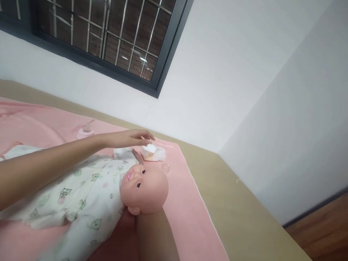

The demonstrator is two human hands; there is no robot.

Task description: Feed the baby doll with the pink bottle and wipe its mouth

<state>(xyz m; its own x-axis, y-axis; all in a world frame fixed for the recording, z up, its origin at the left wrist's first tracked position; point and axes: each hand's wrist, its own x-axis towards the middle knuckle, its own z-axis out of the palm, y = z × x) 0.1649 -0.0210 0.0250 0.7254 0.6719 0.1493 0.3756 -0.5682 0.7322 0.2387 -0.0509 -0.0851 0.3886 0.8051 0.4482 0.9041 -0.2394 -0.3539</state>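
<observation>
A baby doll (146, 186) in a white suit printed with small green animals lies on its back, head toward the right. My right forearm (157, 235) comes up from the bottom and passes under the doll's head and neck. Most of my right hand (138, 156) is hidden behind the doll; only a shaded bit of fingers seems to show past its neck. My left hand (141, 137) reaches across above the doll, fingers stretched out and apart. Its fingertips are at a crumpled white pack or cloth (154, 153); whether they press on it is unclear.
A baby bottle part with a teat (85, 131) stands behind my left forearm. A small clear dome-shaped cap (165, 167) lies near the doll's head. A pink sheet (190, 203) covers part of the tan surface (231, 203), which meets white walls. A barred window (108, 40) is above.
</observation>
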